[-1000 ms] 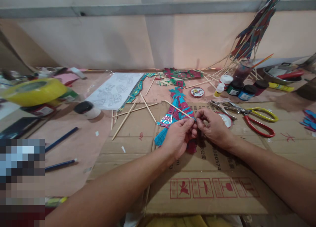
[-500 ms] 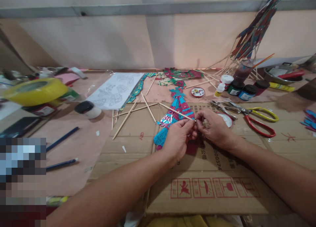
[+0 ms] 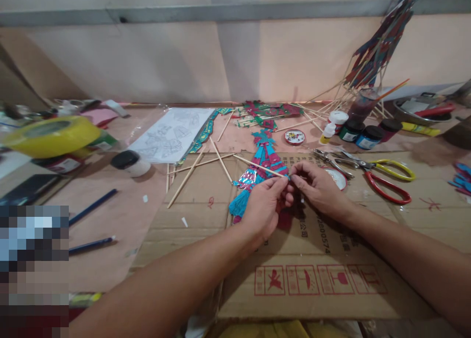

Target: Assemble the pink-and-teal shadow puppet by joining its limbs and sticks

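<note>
Left hand (image 3: 265,200) pinches thin, pale wooden stick (image 3: 255,165) | right hand (image 3: 314,188) at its tip, hold unclear | flat blue-and-magenta figure (image 3: 262,153) beneath left hand

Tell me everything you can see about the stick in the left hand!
The stick is thin, straight, pale tan and looks wooden. The left hand pinches its near end; the rest slants away to the left, crossing in front of a blue and magenta figure. The right hand is beside the pinched end; I can't tell whether it touches.
</note>
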